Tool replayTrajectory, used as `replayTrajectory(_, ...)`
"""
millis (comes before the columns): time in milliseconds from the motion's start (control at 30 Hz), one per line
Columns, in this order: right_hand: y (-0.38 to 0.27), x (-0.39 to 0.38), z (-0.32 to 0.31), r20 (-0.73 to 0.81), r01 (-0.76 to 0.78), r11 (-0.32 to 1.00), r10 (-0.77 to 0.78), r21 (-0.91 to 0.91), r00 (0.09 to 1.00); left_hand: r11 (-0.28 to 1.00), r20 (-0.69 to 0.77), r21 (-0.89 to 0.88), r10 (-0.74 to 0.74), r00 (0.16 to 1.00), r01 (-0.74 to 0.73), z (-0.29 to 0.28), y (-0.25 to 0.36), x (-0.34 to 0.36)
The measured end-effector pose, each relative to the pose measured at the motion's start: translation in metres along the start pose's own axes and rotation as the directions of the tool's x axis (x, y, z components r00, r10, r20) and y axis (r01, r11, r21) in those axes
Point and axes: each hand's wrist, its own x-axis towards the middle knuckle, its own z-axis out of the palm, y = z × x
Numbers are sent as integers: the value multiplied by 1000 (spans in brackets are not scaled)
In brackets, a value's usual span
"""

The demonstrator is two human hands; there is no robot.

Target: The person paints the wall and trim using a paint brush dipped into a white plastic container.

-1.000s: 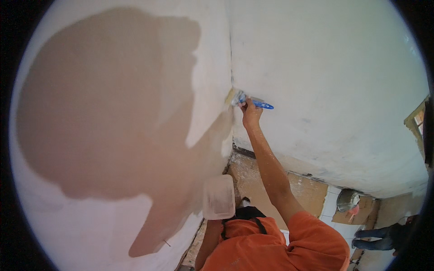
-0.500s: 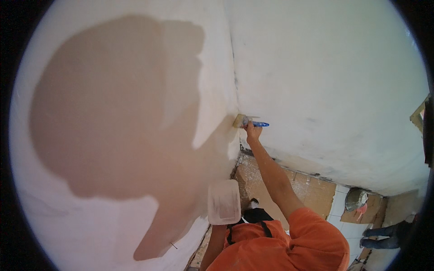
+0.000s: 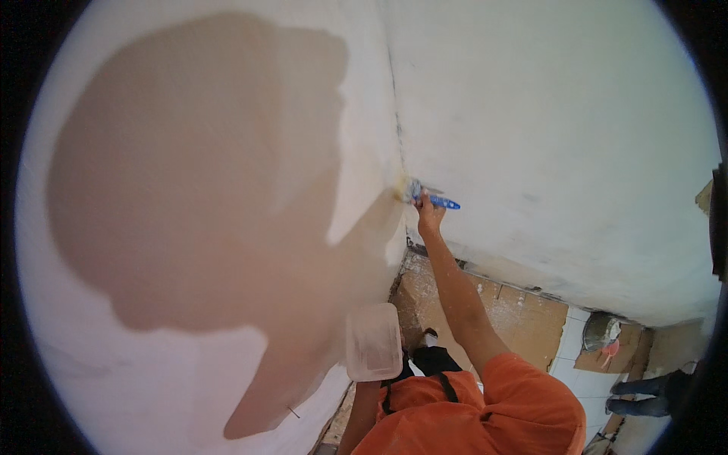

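Observation:
My right hand (image 3: 431, 215) is closed round a paintbrush (image 3: 436, 199) with a blue handle and pale, wide bristles. The bristles meet the wall at the inside corner, and the handle points right. Low in the middle, a translucent rectangular plastic tub (image 3: 374, 343) sits at the end of my left forearm (image 3: 362, 413), held up beside the left wall. The tub covers my left hand, so its fingers are hidden. Whitish smears coat the tub, and its contents cannot be made out.
Pale walls (image 3: 546, 114) meet at a dark-streaked corner; a large shadow falls on the left one. A nail (image 3: 294, 412) juts from it. Stained cardboard (image 3: 523, 326) covers part of the tiled floor. A bucket (image 3: 599, 331) stands at right, near another person's legs (image 3: 641, 396).
My right hand and the paintbrush have moved slightly up along the corner, and the handle now slopes down more to the right. The tub stays nearly where it was.

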Motion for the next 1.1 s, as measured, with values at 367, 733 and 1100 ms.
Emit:
replayTrajectory(367, -50, -7, 35, 122, 148, 982, -134, -114, 983, 895, 2, 442, 64, 998, -58, -25, 18, -9)
replayTrajectory(733, 1, -31, -23, 231, 354, 834, -279, -422, 932, 882, -39, 461, 126, 991, -94, -28, 11, -24)
replayTrajectory(1100, -63, -30, 48, 216, 274, 943, -233, -187, 948, 901, -72, 423, 142, 987, -98, -26, 6, -22)
